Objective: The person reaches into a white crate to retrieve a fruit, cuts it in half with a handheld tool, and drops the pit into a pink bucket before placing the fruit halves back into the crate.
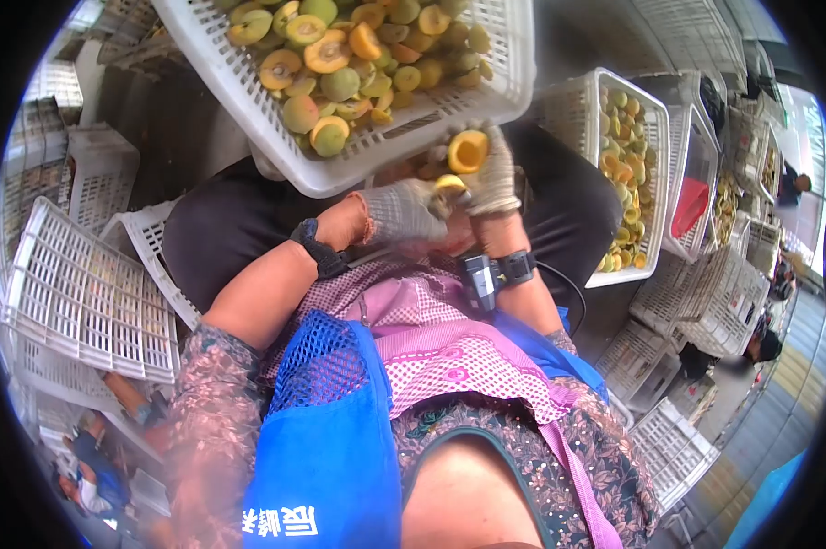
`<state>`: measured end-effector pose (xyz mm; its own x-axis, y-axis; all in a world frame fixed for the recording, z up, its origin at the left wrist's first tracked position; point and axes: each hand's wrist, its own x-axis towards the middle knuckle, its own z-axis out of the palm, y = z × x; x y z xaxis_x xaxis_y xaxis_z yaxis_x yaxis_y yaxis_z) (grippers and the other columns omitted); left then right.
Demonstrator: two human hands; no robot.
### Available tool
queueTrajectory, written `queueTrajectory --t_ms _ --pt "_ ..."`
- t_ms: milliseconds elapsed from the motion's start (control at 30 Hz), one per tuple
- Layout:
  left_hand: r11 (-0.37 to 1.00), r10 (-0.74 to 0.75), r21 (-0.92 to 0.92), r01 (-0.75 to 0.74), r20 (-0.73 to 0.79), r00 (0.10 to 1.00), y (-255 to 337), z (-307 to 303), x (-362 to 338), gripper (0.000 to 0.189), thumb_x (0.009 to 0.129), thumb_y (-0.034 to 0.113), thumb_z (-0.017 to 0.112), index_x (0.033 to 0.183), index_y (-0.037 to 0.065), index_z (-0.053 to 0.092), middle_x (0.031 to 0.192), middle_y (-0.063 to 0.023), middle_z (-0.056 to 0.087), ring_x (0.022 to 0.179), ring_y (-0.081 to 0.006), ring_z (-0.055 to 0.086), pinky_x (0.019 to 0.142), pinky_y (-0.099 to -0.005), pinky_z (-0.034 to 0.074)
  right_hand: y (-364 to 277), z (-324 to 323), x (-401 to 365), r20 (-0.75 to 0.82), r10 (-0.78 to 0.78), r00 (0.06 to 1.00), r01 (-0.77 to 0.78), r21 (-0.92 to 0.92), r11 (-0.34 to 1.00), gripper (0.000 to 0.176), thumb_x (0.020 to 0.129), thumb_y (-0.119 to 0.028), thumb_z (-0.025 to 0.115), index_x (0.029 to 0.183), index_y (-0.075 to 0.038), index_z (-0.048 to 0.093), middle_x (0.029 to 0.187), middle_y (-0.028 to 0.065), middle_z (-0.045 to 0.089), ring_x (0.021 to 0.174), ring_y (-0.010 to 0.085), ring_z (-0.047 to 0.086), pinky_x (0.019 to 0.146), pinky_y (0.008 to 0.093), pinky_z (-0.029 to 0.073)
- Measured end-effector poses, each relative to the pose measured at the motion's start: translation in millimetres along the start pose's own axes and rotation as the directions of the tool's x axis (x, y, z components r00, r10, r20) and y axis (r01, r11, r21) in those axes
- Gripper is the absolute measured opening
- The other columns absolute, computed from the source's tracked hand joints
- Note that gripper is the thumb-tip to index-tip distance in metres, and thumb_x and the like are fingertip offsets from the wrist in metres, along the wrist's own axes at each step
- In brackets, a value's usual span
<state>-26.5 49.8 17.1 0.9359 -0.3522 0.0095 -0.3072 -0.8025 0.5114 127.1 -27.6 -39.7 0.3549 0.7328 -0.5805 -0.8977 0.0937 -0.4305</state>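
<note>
Both my hands wear grey knit gloves and meet just below a white slatted basket (513,87). That basket is heaped with halved yellow-fleshed, green-skinned fruit (340,55). My right hand (497,178) grips a pitted fruit half (468,151), cut side facing me, against the basket's near rim. My left hand (399,212) is closed around a smaller yellow fruit piece (450,185), touching my right hand. Whether a tool is in either hand is hidden. A black band sits on my left wrist and a black device on my right wrist.
A second white basket (573,110) holding cut fruit stands to the right, with a red item in the crate (701,151) beyond it. Empty white crates (83,293) are stacked at left and lower right. Other people work at the right edge and lower left.
</note>
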Motion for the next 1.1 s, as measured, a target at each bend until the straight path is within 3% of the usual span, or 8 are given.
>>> queueTrajectory --t_ms 167,333,433,533,600,700,1067,1100 --pt "0.743 -0.511 -0.296 0.600 0.328 0.795 -15.0 58.8 -1.6 0.035 0.081 0.029 0.059 0.108 0.006 0.063 0.105 -0.0202 0.064 0.100 -0.0308 0.062 0.083 -0.0361 0.048 -126.6 11.5 -74.0 0.221 -0.611 0.760 0.570 -0.679 0.463 0.023 0.089 -0.029 0.061 0.095 -0.006 0.059 0.088 0.0073 0.063 0.079 0.0171 0.062 0.070 0.0292 0.054" --pt "0.786 -0.561 -0.175 0.593 0.203 0.803 -19.0 9.9 -3.6 0.031 0.086 0.020 0.055 0.114 0.005 0.060 0.108 -0.0196 0.063 0.101 -0.0294 0.060 0.085 -0.0343 0.048 -218.2 16.0 -90.8 0.290 -0.816 0.500 0.217 -0.954 -0.207 0.021 0.088 -0.013 0.062 0.106 -0.004 0.062 0.096 0.0069 0.065 0.085 0.0124 0.059 0.075 0.0248 0.049" --pt "0.395 -0.492 -0.888 -0.236 -0.421 0.761 -37.7 47.7 -14.1 0.037 0.096 0.007 0.044 0.133 0.000 0.040 0.120 -0.0110 0.054 0.105 -0.0161 0.054 0.088 -0.0268 0.048 -169.2 63.3 -55.5 0.669 -0.530 0.521 0.391 -0.739 -0.548 0.021 0.087 -0.012 0.062 0.106 -0.003 0.063 0.096 0.0065 0.065 0.086 0.0147 0.059 0.079 0.0276 0.048" --pt "0.527 -0.538 -0.826 -0.202 -0.508 0.673 -22.6 6.5 -25.5 0.033 0.096 0.007 0.045 0.128 0.001 0.046 0.117 -0.0101 0.055 0.104 -0.0165 0.054 0.088 -0.0264 0.047 -75.3 105.3 7.1 0.553 -0.316 0.771 0.501 -0.833 -0.234 0.024 0.086 -0.009 0.061 0.109 -0.003 0.062 0.102 0.0086 0.065 0.090 0.0151 0.060 0.081 0.0278 0.047" --pt "0.062 -0.694 -0.890 -0.451 -0.364 0.622 -14.7 -5.6 -26.4 0.031 0.093 0.008 0.051 0.123 0.003 0.051 0.115 -0.0092 0.056 0.103 -0.0169 0.055 0.087 -0.0267 0.047 -25.5 139.1 34.4 0.332 -0.170 0.928 0.339 -0.941 0.015 0.030 0.086 -0.011 0.061 0.115 -0.001 0.057 0.102 0.0081 0.065 0.089 0.0150 0.060 0.080 0.0271 0.048" --pt "0.566 -0.694 -0.822 0.060 -0.436 0.573 -19.7 -15.0 -35.5 0.035 0.087 0.012 0.061 0.120 0.003 0.053 0.105 -0.0076 0.060 0.095 -0.0169 0.057 0.083 -0.0299 0.047 31.2 96.3 134.7 0.569 -0.221 0.792 0.583 -0.812 -0.002 0.037 0.087 -0.014 0.061 0.120 -0.001 0.053 0.101 0.0065 0.064 0.087 0.0146 0.060 0.077 0.0270 0.049" --pt "0.464 -0.841 -0.885 0.038 -0.427 0.332 -33.3 -3.4 -23.4 0.020 0.083 0.017 0.063 0.095 0.002 0.057 0.083 -0.0111 0.063 0.075 -0.0271 0.060 0.069 -0.0368 0.048 -24.6 70.4 19.7 0.508 0.001 0.861 0.491 -0.832 0.259 0.038 0.091 -0.024 0.052 0.123 -0.003 0.051 0.110 0.0091 0.058 0.090 0.0163 0.057 0.072 0.0268 0.049" --pt "0.550 -0.802 -0.806 0.221 -0.435 0.409 -38.1 0.9 -26.4 0.021 0.085 0.015 0.058 0.102 0.003 0.057 0.091 -0.0103 0.063 0.084 -0.0240 0.059 0.075 -0.0351 0.048 -30.3 67.2 2.7 0.402 0.124 0.907 0.189 -0.654 0.733 0.040 0.092 -0.023 0.051 0.127 -0.004 0.047 0.114 0.0089 0.056 0.096 0.0201 0.056 0.080 0.0288 0.048"
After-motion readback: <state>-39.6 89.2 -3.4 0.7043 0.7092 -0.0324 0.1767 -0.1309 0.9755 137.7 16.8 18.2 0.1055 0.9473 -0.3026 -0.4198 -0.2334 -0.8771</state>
